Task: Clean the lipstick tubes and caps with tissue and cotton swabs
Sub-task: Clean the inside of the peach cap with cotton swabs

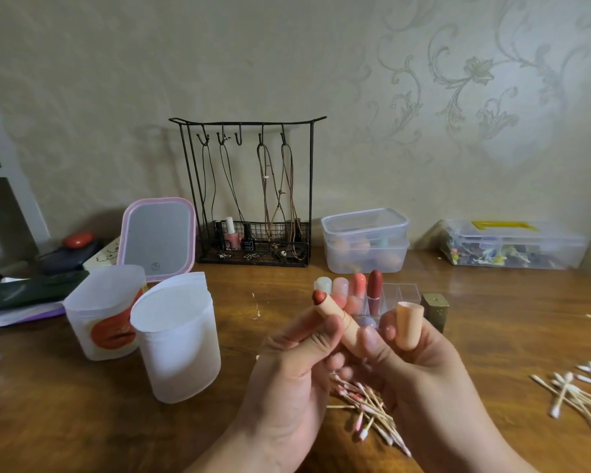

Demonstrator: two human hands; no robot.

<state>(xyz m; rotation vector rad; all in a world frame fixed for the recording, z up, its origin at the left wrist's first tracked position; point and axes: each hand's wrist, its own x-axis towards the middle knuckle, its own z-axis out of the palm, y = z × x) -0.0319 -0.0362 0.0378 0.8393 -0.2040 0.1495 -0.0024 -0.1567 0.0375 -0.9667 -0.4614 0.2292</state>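
You have the peach lipstick tube (335,322) raised above the desk (253,387), tilted so its dark red bullet points up and to the left, and your left hand (297,363) grips its barrel with curled fingers and thumb. Your right hand (420,367) meets it at the tube's lower end, where the thumb lies against the base, and the same hand pinches the matching peach cap (406,326), held upright with its open mouth facing up. So both hands are closed on something and nearly touching each other. Directly beneath your hands a heap of used cotton swabs (369,407), their tips stained pink, lies on the desk. Just beyond your fingers stands a clear organiser (403,291) with a row of lipsticks (359,288) in it, two pale ones capped and two showing coral and deep red bullets; a gold cap (435,308) stands beside it, behind the cap you hold. Well off to the right of your right hand a pile of clean cotton swabs (584,394) is spread near the desk edge. To the left of your left hand stand two frosted white tissue packs (174,339), the nearer one open at the top. Farther back, against the wall, are a pink-framed mirror (157,237), a black wire jewellery rack (253,196) with cords hanging from its hooks, and stacked clear plastic boxes (365,240).
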